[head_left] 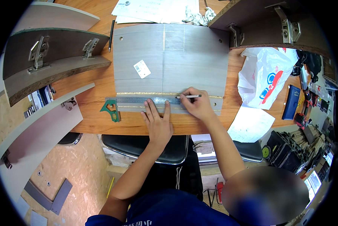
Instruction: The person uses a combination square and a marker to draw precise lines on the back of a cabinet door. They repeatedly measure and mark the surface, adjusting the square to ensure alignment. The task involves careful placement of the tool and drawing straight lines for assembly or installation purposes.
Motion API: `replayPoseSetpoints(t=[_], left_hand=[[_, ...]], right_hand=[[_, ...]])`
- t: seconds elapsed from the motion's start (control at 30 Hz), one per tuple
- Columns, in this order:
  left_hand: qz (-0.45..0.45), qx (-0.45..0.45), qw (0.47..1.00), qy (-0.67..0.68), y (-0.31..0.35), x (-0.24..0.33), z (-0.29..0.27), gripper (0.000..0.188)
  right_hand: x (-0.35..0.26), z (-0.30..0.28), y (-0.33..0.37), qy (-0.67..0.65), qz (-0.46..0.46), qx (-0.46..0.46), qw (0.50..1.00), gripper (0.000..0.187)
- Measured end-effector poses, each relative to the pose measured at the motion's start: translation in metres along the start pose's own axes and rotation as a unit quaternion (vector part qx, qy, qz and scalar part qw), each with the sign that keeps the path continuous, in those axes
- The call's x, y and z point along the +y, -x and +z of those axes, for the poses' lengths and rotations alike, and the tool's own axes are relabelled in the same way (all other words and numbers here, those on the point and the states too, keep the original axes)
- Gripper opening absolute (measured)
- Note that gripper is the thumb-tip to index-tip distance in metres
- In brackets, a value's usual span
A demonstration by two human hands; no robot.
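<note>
A grey wood-grain panel [199, 67] lies flat on the table, with a barcode label [142, 69] stuck on it. Across its near edge runs the steel ruler of a combination square [131, 100], whose green head [111, 110] sits just past the panel's left edge. My left hand [158, 122] rests on the ruler, fingers stretched and spread, pressing it down. Pinched in my right hand [201, 105] is a thin white pen [191, 96], held low at the ruler's upper edge. A raw, gold-brown groove [146, 93] runs just beyond the ruler.
Boards with metal hinges [39, 52] stand on the left, and another hinged board [267, 26] at the back right. A black pencil [111, 35], papers [154, 11], a white plastic bag [255, 81] and a loose sheet [250, 123] surround the panel. A black stool [146, 145] stands below the table's near edge.
</note>
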State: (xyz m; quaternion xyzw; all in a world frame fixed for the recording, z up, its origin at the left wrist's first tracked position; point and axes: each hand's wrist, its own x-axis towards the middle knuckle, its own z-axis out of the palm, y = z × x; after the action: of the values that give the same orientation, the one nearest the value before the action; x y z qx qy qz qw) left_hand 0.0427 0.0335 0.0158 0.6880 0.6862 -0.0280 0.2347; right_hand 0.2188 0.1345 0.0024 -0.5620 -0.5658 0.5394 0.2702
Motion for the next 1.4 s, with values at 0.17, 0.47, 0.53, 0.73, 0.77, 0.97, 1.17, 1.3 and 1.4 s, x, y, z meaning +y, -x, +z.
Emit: replayPoseSetpoints(t=[0.17,0.47,0.53,0.73,0.77,0.97,1.17,1.3,1.4], left_hand=[[-0.001,-0.003,1.000,0.005,0.001,-0.001,0.000,0.078],[0.002,-0.002,0.999,-0.034,0.001,-0.005,0.008,0.081],[0.010,0.013,0.999,-0.032,0.001,-0.006,0.010,0.080],[-0.006,-0.026,0.998,-0.060,0.005,-0.008,0.015,0.073],[-0.006,-0.019,0.999,-0.044,0.005,-0.007,0.015,0.072],[0.028,0.034,0.999,0.024,0.002,-0.007,0.014,0.069],[0.044,0.049,0.996,0.062,0.007,-0.017,0.019,0.063],[0.062,0.069,0.995,0.032,0.006,-0.011,0.011,0.063],[0.031,-0.028,0.998,0.054,0.007,-0.022,0.022,0.078]], right_hand=[[-0.004,-0.004,-0.006,0.050,-0.050,-0.027,0.997,0.014],[-0.028,0.035,-0.032,0.072,-0.028,-0.104,0.992,0.019],[-0.040,0.055,-0.043,0.074,-0.022,-0.125,0.989,0.018],[-0.055,0.112,-0.069,0.105,-0.095,-0.147,0.979,0.015],[-0.058,0.119,-0.071,0.120,-0.112,-0.141,0.976,0.015],[-0.060,0.165,-0.082,0.132,-0.135,-0.115,0.975,0.015],[-0.075,0.181,-0.080,0.144,-0.106,-0.108,0.978,0.020],[-0.080,0.176,-0.083,0.144,-0.062,-0.134,0.979,0.021],[-0.075,0.168,-0.080,0.137,-0.043,-0.137,0.980,0.023]])
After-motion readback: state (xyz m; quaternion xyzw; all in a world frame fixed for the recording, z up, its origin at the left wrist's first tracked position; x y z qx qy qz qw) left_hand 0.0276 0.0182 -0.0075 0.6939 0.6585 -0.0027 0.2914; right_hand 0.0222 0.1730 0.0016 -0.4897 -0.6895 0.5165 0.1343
